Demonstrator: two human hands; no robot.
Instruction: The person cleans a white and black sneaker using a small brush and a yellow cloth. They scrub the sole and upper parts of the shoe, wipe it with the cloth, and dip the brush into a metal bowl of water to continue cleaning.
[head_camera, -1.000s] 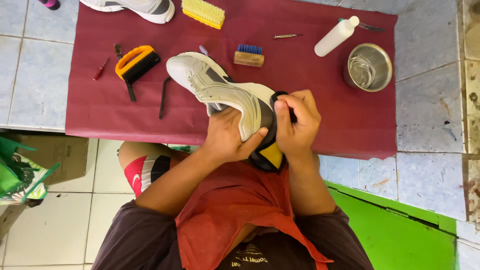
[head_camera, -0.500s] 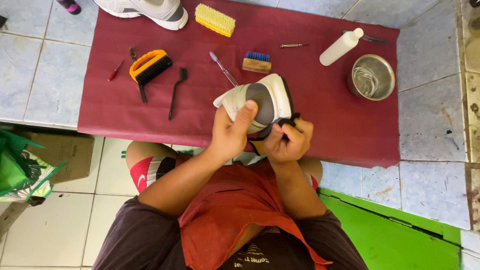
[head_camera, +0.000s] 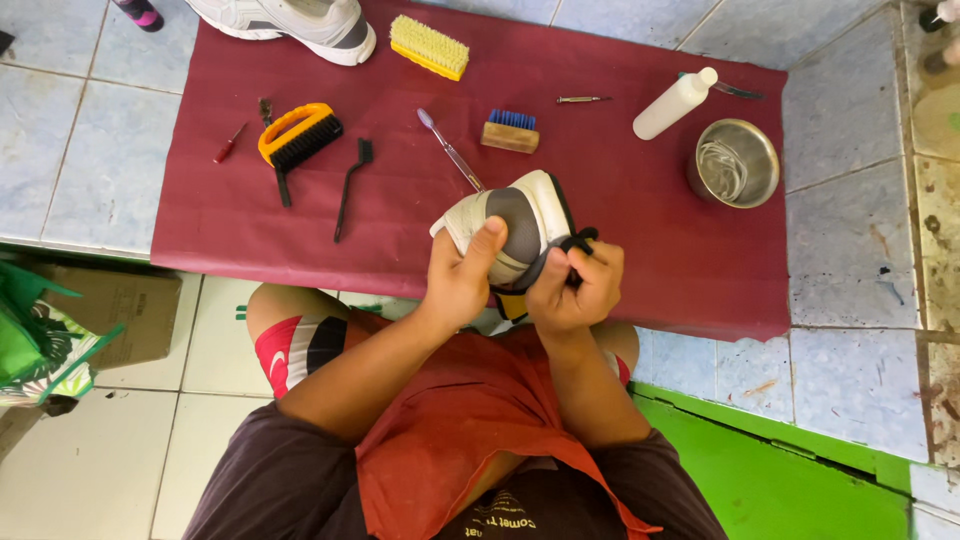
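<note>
A white and grey sneaker (head_camera: 512, 228) is being held above the near edge of a dark red mat (head_camera: 640, 250), heel toward the camera. The left hand (head_camera: 462, 280) is wrapping its side, thumb pressing on the grey heel panel. The right hand (head_camera: 575, 290) is closing around what seems to be a black lace or strap at the collar.

On the mat beyond are lying a purple-handled toothbrush (head_camera: 450, 150), a small wooden brush with blue bristles (head_camera: 510, 131), a slim black brush (head_camera: 352, 186), an orange-handled black scrub brush (head_camera: 297, 137), a yellow brush (head_camera: 429, 46), a plain white squeeze bottle (head_camera: 676, 103) and a steel bowl (head_camera: 733, 163). A second white sneaker (head_camera: 300, 22) is sitting at the far edge. A brown cardboard box (head_camera: 115, 310) and a green bag (head_camera: 35, 345) are standing on the floor at left.
</note>
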